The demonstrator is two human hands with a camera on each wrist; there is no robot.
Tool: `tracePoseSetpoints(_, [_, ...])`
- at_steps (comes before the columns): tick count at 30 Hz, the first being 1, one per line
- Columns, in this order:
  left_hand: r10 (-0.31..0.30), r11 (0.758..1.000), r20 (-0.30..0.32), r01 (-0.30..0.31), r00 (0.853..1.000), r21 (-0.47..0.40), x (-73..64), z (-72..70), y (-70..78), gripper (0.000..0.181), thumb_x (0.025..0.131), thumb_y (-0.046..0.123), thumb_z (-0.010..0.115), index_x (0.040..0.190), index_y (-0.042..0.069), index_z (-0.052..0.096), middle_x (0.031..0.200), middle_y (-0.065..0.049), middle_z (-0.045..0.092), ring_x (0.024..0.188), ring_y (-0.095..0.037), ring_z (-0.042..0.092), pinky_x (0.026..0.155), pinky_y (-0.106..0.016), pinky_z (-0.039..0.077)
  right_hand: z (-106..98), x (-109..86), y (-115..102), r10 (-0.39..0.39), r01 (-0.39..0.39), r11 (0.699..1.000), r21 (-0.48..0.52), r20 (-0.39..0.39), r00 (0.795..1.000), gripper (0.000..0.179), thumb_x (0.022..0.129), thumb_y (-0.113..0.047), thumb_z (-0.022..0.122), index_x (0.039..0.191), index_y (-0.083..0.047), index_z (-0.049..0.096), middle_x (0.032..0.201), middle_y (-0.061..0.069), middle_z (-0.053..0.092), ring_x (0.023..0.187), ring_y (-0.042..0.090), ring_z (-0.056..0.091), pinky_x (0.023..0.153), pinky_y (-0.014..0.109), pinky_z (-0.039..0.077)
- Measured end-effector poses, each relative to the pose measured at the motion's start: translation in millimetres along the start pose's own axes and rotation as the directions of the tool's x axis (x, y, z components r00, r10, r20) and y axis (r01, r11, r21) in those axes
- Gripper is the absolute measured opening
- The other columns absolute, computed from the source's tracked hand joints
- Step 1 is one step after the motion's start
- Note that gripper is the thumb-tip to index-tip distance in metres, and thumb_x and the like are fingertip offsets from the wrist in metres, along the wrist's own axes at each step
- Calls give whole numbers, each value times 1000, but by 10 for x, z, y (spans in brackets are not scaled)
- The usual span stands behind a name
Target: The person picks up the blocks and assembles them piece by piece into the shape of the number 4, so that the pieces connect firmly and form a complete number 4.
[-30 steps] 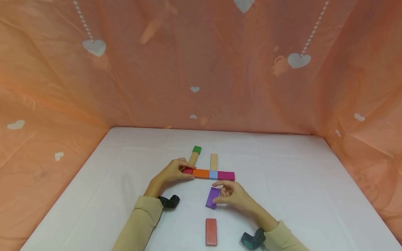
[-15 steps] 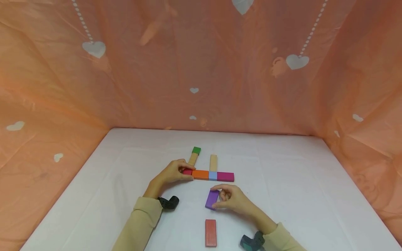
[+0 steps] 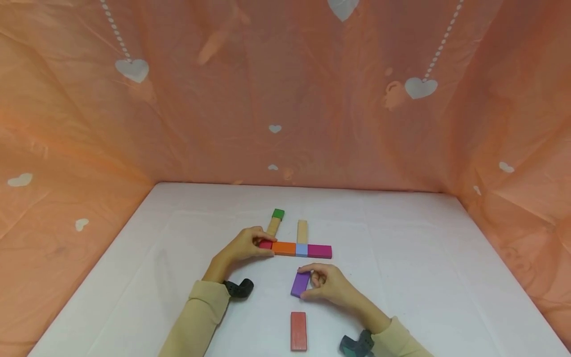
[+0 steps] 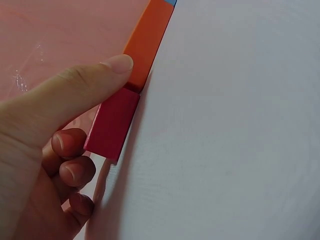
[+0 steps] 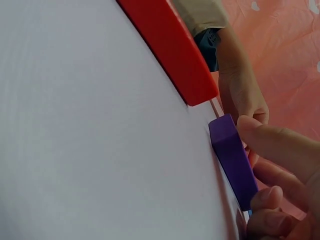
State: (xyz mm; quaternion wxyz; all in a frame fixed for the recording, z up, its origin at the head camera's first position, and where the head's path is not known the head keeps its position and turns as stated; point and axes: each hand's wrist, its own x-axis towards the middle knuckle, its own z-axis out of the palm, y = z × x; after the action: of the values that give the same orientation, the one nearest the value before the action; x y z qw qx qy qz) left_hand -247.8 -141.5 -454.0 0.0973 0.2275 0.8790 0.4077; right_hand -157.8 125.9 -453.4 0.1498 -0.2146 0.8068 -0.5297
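Orange cloth (image 3: pixel 285 89) with pale hearts surrounds the white table (image 3: pixel 401 238) at which you work. At the left, your left hand (image 3: pixel 244 244) pinches the row of blocks around its left end, where the crimson block (image 4: pixel 112 122) meets the orange block (image 3: pixel 284 248). Behind this end, a plain wooden block (image 3: pixel 273 226) leads away to a green block (image 3: pixel 278 213). Near the middle, the red block (image 3: pixel 298 331) lies closest to you; beyond it, before the row, is the slightly slanted purple block (image 3: pixel 300 284). The row continues with the blue block (image 3: pixel 301 250), which has a second plain block (image 3: pixel 303 231) behind it, then the magenta block (image 3: pixel 319 251). Rightmost, your right hand (image 3: pixel 330 282) holds the purple block between forefinger and thumb, one at each end.
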Motion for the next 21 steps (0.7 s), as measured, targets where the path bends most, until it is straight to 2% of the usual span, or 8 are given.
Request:
tracePoseSetpoints(11, [-5,1000,7,5,1000,4,-2,-3,10,33,78,20,80,109,10,74,87,-6,52,84,-16,44,68,-19,37,-1,1,-16,-19,19,1000,-23,-2,1000,50,72,-10,83,116,2,65,66,10,45,59,-2,39,54,15,33])
tracePoseSetpoints(21, [23,1000,2,-23,1000,5,-2,-1,-3,33,78,19,80,108,9,74,87,-7,54,82,-15,44,67,-18,37,-4,8,-2,-49,49,998,-44,10,999,50,72,-10,83,117,2,65,65,10,44,59,-3,37,54,15,32])
